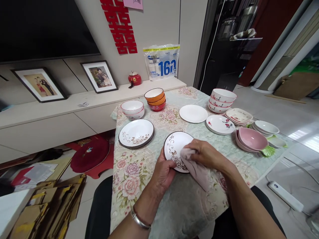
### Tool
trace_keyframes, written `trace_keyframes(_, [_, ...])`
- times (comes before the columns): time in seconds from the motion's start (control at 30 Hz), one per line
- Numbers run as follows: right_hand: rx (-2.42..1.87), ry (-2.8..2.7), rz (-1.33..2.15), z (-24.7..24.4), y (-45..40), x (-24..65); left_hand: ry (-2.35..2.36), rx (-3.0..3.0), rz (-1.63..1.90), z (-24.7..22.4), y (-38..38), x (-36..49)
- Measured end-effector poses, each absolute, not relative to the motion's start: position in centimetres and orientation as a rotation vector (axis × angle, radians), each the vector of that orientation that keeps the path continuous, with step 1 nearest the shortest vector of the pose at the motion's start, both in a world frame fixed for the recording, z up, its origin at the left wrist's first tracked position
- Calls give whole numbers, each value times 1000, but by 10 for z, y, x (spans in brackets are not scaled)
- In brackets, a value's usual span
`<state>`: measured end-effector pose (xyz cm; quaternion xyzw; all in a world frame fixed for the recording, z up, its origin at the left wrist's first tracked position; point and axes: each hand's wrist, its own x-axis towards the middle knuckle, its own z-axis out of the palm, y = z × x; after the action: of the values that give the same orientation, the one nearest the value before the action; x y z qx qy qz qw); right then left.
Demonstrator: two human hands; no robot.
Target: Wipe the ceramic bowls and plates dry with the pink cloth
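A white plate with a brown floral pattern and dark rim (174,142) is tilted up above the front of the table. My left hand (163,171) grips its lower left edge, thumb on top. Bunched in my right hand (205,153) is a pinkish-grey cloth (196,171), pressed on the plate's right side, its end hanging down. To the left lies a stack of matching plates (136,132). Behind stand white bowls with red rims (133,108) and a stack of orange and red bowls (155,96). A plain white plate (193,113) lies farther back.
On the table's right are stacked white bowls (221,99), flowered plates (220,124), square dishes (238,115), pink bowls (253,139) and small pale bowls (266,127). A flowered cloth (134,169) covers the table. Behind it, a low cabinet (74,103) holds picture frames and a plastic bag (163,63).
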<state>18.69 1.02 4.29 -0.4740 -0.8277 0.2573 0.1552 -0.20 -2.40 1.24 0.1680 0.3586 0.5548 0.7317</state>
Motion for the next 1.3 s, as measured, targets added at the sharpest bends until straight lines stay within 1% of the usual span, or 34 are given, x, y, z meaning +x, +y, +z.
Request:
trace_keyframes(0.13, [-1767, -2046, 270, 33, 15, 165, 780, 410, 1208, 12, -25, 0])
trace_keyframes(0.2, [-1855, -1943, 70, 33, 14, 151, 773, 444, 1180, 12, -26, 2])
trace_keyframes(0.23, [-1834, -1947, 18, 34, 12, 143, 764, 456, 1166, 12, -27, 3])
trace_keyframes(0.3, [-1667, -2052, 37, 36, 8, 130, 742, 471, 1149, 11, -27, 4])
trace_keyframes(0.43, [-1190, -2268, 360, 36, 3, 118, 761, 476, 1125, 7, -29, 4])
trace_keyframes(0.5, [-1087, -2292, 454, 34, 4, 120, 782, 482, 1109, 7, -29, 4])
trace_keyframes(0.57, [-1165, -2265, 435, 33, 8, 126, 783, 491, 1099, 7, -30, 4])
trace_keyframes(0.73, [-1557, -2051, 142, 31, 23, 153, 713, 480, 1076, 11, -30, 3])
trace_keyframes(0.8, [-1643, -1999, 195, 30, 28, 165, 704, 472, 1067, 12, -30, 3])
trace_keyframes(0.9, [-1747, -1962, 431, 27, 31, 180, 729, 466, 1052, 13, -30, 2])
trace_keyframes(0.97, [-1820, -1948, 468, 26, 32, 185, 754, 449, 1081, 13, -29, 2])
trace_keyframes(1.13, [-2026, -1929, 355, 25, 32, 185, 822, 402, 1240, 10, -24, 1])
trace_keyframes(1.23, [-2085, -1958, 278, 27, 30, 180, 824, 405, 1249, 8, -21, 0])
trace_keyframes(1.3, [-2073, -1981, 152, 28, 27, 176, 802, 423, 1226, 6, -21, 0])
